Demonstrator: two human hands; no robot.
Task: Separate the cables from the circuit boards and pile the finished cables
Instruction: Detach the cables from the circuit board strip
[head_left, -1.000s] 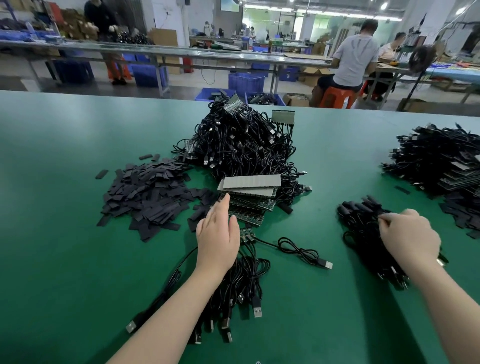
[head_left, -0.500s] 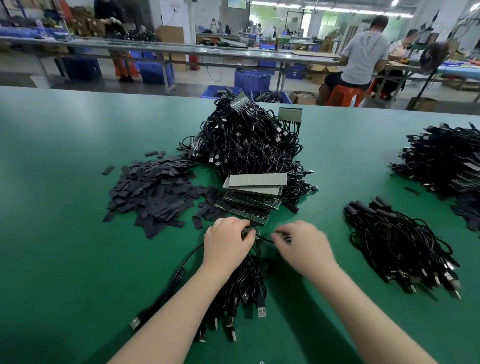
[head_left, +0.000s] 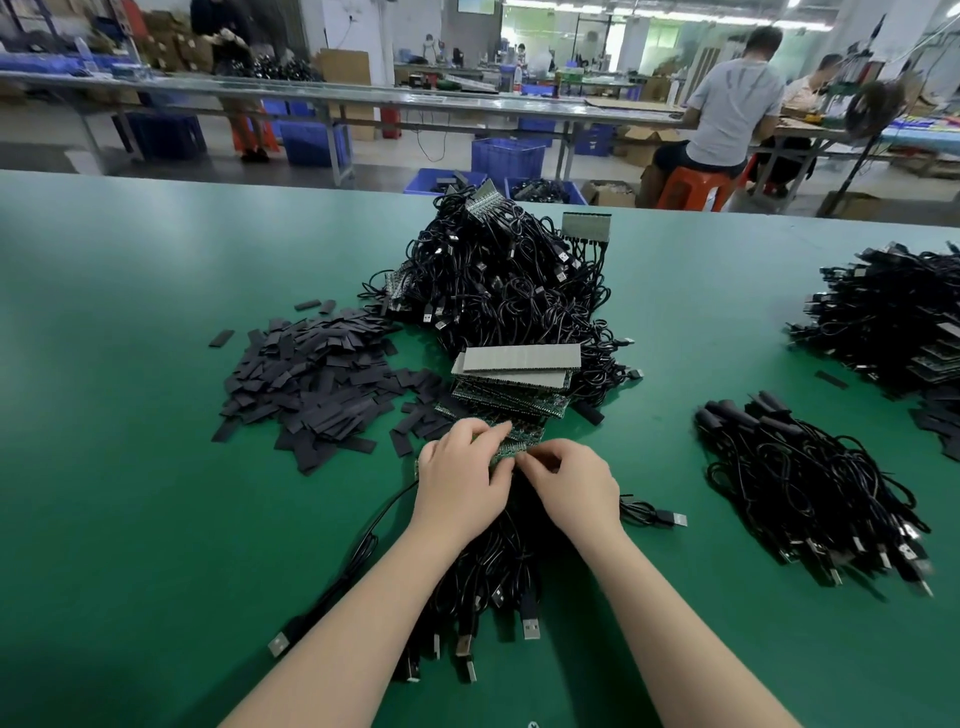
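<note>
Table (head_left: 130, 467): green, held everything.
Tangled heap (head_left: 498, 280): cables with boards, at 12 o'clock.
Finished cables (head_left: 810, 483): piled at 3 o'clock.
Board (head_left: 511, 441): center, cables trailing toward 6.
Left hand (head_left: 460, 480): gripped the board.
Right hand (head_left: 576, 483): pinched at the board's edge.

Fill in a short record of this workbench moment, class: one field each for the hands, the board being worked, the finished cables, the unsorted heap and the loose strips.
Left hand: grips the circuit board strip
Right hand: pinches at the same strip's near edge
Attached cables: trail toward the person, plugs on the green table
Finished cable pile: right of the hands
Unsorted heap: behind, boards stacked at its front
Black strips: scattered pile, left
</note>
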